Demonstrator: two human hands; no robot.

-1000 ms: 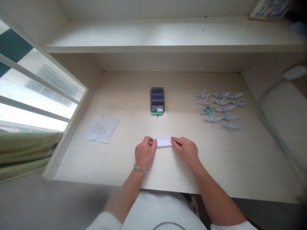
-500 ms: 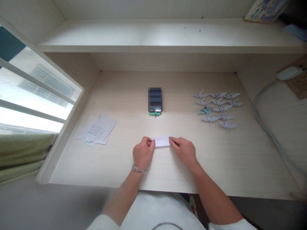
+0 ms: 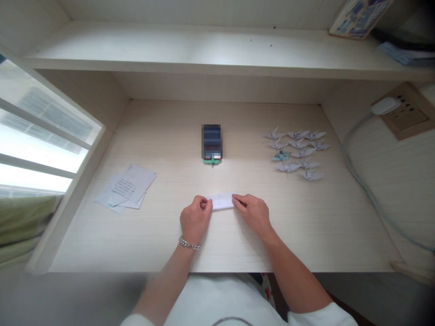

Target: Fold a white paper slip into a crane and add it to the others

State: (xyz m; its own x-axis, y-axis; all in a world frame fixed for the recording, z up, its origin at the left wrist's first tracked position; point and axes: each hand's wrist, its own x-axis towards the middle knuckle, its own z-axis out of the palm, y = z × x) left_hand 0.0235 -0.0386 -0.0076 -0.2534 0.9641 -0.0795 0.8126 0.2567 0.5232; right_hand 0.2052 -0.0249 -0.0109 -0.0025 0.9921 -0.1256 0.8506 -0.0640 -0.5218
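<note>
A white sheet of paper [image 3: 222,202], folded into a narrow strip, lies between my hands near the front of the desk. My left hand [image 3: 196,218] pinches its left end between thumb and fingers. At the other end, my right hand [image 3: 252,210] grips the right edge in the same way. Fingers cover both ends of the strip. Beyond it stands a phone [image 3: 212,141] with a blurred-out screen and a green lower edge. To the right, several folded paper cranes [image 3: 299,136] sit in rows, one of them a light blue crane [image 3: 281,155].
Loose paper sheets [image 3: 131,185] with writing on the top one lie at the left. A cable [image 3: 360,176] runs down the right wall from a plug in the socket [image 3: 406,111]. Above the desk's back part spans a shelf [image 3: 204,45], with a window [image 3: 44,127] at the left.
The whole view has shifted, so the desk and things on it appear slightly further left. Both hands keep their hold on the folded paper, with little visible movement.
</note>
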